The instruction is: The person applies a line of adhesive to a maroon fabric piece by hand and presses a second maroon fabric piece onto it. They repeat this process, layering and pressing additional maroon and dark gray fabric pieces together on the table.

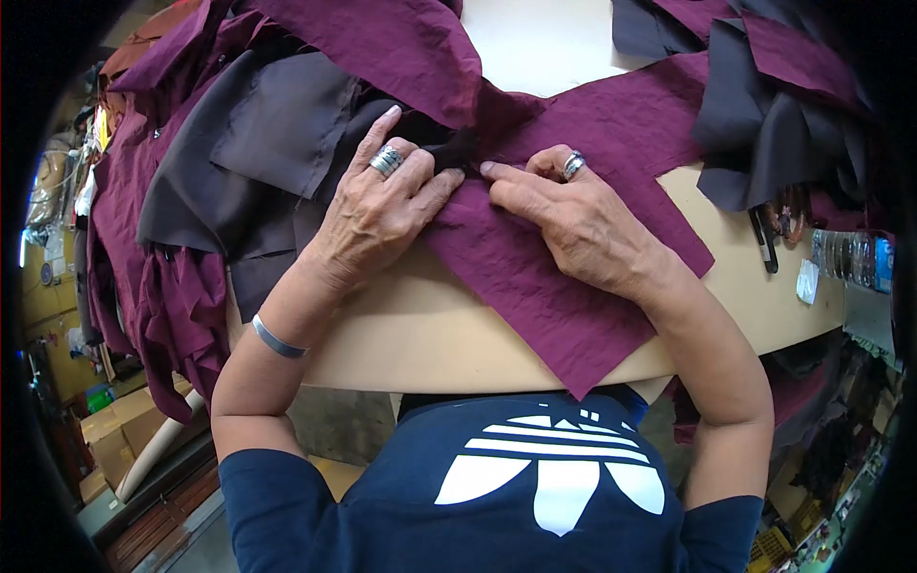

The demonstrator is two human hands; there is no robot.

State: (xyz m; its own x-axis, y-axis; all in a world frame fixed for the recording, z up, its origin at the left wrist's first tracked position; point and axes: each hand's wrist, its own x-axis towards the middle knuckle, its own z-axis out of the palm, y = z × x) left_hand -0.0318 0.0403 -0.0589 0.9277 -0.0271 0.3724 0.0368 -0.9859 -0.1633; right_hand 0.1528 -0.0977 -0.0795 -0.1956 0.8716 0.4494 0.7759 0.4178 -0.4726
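Note:
Maroon fabric [592, 220] lies spread over the tan table, with a pointed corner hanging toward its front edge. My left hand [387, 196], with rings on a finger, rests where black cloth meets the maroon fabric; its index finger is raised and the other fingers are bent onto the cloth. My right hand [578, 215], also ringed, has its index fingertip close to my left fingertips, at a fold in the maroon fabric. Its fingers are curled together, and whatever they pinch is too small to make out. Dark grey fabric [282, 119] lies left of my left hand.
More maroon cloth [143, 229] hangs over the table's left side. Dark and maroon pieces [755, 115] are heaped at the back right. Black-handled scissors [763, 239] and a plastic bottle [850, 258] are at the right. Cardboard boxes [119, 435] stand below left.

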